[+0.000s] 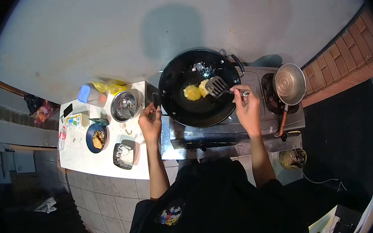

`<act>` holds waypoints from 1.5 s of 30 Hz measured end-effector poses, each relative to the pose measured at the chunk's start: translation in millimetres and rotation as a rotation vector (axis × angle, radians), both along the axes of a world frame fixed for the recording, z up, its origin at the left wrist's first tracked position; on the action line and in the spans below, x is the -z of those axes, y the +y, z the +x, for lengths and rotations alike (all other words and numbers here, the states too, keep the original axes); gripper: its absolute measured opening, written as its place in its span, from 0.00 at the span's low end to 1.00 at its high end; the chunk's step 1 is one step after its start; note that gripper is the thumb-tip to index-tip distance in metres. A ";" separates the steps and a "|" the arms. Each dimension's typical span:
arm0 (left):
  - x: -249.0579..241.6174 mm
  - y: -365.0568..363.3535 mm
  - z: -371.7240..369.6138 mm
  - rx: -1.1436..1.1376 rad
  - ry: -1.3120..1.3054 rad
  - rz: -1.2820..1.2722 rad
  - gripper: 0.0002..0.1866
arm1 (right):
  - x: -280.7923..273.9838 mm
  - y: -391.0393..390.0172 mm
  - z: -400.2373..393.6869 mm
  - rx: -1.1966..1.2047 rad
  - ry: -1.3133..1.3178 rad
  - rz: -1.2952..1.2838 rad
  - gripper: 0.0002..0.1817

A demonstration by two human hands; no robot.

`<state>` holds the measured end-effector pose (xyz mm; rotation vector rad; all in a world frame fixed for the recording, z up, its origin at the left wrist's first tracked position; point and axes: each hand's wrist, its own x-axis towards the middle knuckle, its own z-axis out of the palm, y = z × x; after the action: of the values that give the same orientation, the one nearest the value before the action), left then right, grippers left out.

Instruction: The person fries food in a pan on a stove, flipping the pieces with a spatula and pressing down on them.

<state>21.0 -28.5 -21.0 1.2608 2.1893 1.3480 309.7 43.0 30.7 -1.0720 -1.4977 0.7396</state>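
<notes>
A large black wok [199, 115] sits on the stove, with two yellow frying pieces of food [191, 93] side by side in its middle. My right hand [248, 109] grips a slotted spatula [216, 86], its dark blade resting against the right-hand piece. At the wok's left side, my left hand [150, 123] has its fingers closed at the loop handle [156, 98]. Some shiny oil shows near the wok's far wall.
Right of the wok, a saucepan [289, 85] stands on the other burner, handle toward me. The white table [79, 159] at left carries a steel bowl [123, 106], a dark bowl of fried food [96, 138], a square dish of white powder [124, 156] and a blue-lidded container [88, 95].
</notes>
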 end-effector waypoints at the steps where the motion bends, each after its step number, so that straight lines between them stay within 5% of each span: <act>1: 1.0 0.0 -0.9 0.001 0.000 -0.001 0.19 | 3.4 -0.4 -1.6 -0.035 -0.040 0.000 0.04; 45: 1.3 -0.1 2.8 0.024 0.041 0.033 0.20 | -6.5 -8.3 -19.9 -0.217 -0.264 0.063 0.07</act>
<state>23.8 -28.6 -22.3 1.3341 2.1803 1.3654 289.9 34.6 37.2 -0.9982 -1.8727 0.7147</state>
